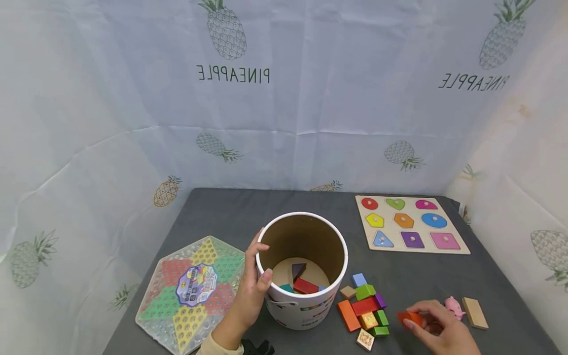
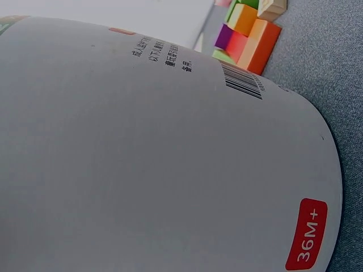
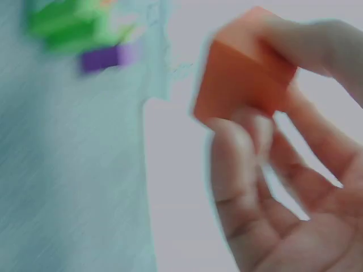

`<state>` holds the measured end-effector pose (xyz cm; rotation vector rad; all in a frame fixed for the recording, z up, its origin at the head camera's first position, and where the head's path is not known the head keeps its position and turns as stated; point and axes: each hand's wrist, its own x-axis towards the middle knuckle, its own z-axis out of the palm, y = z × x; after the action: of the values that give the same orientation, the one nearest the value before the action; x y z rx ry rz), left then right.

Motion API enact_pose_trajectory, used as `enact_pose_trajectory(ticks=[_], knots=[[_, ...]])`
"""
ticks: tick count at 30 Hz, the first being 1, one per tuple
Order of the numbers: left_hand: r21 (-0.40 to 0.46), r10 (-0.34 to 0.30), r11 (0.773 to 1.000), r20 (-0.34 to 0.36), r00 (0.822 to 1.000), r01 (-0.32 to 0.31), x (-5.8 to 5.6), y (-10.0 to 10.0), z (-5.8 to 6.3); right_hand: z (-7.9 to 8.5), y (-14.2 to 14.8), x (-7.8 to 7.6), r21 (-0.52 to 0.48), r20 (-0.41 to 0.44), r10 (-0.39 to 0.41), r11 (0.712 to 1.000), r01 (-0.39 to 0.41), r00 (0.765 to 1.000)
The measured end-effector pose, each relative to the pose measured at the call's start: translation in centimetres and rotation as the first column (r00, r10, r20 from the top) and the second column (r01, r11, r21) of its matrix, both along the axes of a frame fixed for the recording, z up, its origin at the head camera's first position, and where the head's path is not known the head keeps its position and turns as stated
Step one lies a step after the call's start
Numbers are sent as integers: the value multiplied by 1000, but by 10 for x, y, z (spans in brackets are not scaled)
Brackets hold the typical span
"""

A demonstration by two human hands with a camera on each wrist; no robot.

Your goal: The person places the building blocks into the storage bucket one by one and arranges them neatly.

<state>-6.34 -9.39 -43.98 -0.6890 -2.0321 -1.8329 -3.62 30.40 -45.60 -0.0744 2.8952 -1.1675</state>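
My left hand [image 1: 248,291] grips the left rim of a white cardboard bucket [image 1: 306,308], fingertips and thumb at its edge. Inside the bucket lie a red block [image 1: 305,286], a dark triangular block [image 1: 298,270] and bits of teal and blue ones. In the left wrist view the bucket's printed wall [image 2: 159,158] fills most of the picture. My right hand [image 1: 437,328] pinches an orange block [image 3: 241,79] between thumb and fingers, to the right of a cluster of wooden blocks. That cluster includes a red block [image 1: 365,306] and an orange oblong block [image 1: 348,316].
A pink pig figure [image 1: 454,308] and a plain wooden block [image 1: 475,313] lie just right of my right hand. The shape puzzle board [image 1: 414,240] rests at the back right. On the left is a hexagonal Chinese checkers board [image 1: 155,305]. Pineapple-print cloth [image 1: 284,108] surrounds the dark table [image 1: 248,207].
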Motion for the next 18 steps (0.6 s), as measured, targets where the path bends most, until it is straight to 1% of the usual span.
enact_pose_trajectory(ticks=[1,3,4,5,7,9,10,12,15,18], knots=[[1,0,1000,1,1000,0,0,0,0,8,-6,0,-6,-77,-11,1000,10,997],[8,-4,1000,5,1000,4,1,0,-1,24,-18,0,-41,-219,-1,999,-8,976],[11,-5,1000,6,1000,5,1,0,-1,31,-25,-1,-67,-277,1,998,-20,961],[14,-6,1000,7,1000,6,1,0,-2,39,-33,-3,-105,-312,5,994,-39,950],[21,-4,1000,10,1000,4,1,0,-2,55,-49,-6,-194,-351,14,977,-88,936],[20,4,1000,9,1000,-5,1,-1,-2,70,-66,-12,-268,-389,37,952,-151,920],[16,11,1000,7,1000,-11,2,-1,-2,77,-75,-14,-292,-405,49,939,-181,913],[12,16,1000,0,1000,-16,2,-1,-2,90,-91,-20,-321,-441,103,909,-264,891],[13,13,1000,-10,1000,-13,1,0,-2,104,-114,-29,-311,-469,197,876,-369,861],[33,-4,999,-9,1000,5,0,1,-3,109,-137,-38,-261,-485,296,849,-459,823]])
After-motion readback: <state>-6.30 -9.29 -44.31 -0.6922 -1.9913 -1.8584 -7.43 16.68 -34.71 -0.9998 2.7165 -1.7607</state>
